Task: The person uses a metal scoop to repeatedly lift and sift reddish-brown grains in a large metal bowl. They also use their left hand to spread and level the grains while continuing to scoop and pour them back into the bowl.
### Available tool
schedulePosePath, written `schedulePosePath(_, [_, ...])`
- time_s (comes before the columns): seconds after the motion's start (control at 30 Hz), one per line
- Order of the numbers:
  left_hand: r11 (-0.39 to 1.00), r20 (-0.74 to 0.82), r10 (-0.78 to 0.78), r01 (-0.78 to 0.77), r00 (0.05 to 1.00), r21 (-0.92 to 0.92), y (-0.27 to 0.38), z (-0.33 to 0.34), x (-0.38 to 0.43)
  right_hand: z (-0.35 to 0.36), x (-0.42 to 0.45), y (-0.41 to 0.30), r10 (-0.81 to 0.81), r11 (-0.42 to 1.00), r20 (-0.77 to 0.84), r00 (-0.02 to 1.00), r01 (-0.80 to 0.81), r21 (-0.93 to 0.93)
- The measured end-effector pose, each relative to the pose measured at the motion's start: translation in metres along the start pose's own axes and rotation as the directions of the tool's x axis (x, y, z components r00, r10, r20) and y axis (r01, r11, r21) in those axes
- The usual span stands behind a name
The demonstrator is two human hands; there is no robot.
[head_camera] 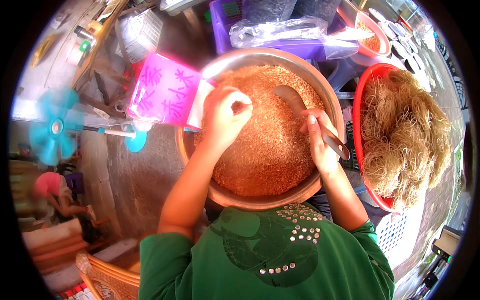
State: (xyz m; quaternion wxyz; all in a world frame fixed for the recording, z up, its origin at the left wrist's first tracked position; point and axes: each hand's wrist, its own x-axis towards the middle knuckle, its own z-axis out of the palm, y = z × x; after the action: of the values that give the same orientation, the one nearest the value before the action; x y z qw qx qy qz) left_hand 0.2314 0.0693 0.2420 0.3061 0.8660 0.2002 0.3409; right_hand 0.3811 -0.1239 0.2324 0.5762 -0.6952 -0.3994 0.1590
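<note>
A large metal basin [335,90] filled with reddish-brown grain [262,150] stands directly before me. My right hand [319,138] grips the handle of a metal spoon [288,95]. Its broad end rests at the grain's surface, and the holed handle end sticks out past my palm. Over the left part of the grain hovers my left hand [228,112], fingers curled and thumb meeting forefinger in a ring. Whether grain is inside that curl cannot be made out. Beside this hand, a pink sign [165,92] with handwriting leans at the basin's left rim.
To the right, a red basin [358,123] holds tangled tan strands [405,142]. Clear plastic bags [277,32] lie over a purple crate [221,33] behind. A pink tub [382,41] contains more grain. At left are a turquoise fan [56,127] and a seated person [60,191].
</note>
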Motion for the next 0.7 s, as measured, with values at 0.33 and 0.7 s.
schedulePosePath(0.33, [0.993, 0.263, 0.036, -0.006, 0.964, -0.116, 0.01, -0.013, 0.045, -0.005, 0.002, 0.002, 0.013, 0.998, 0.025, 1.0, -0.015, 0.066])
schedulePosePath(0.7, [0.967, 0.049, -0.243, 0.246, 0.969, -0.064, -0.004, 0.056, 0.224, -0.007, 0.004, 0.002, 0.017, 0.995, 0.02, 1.0, -0.019, 0.097])
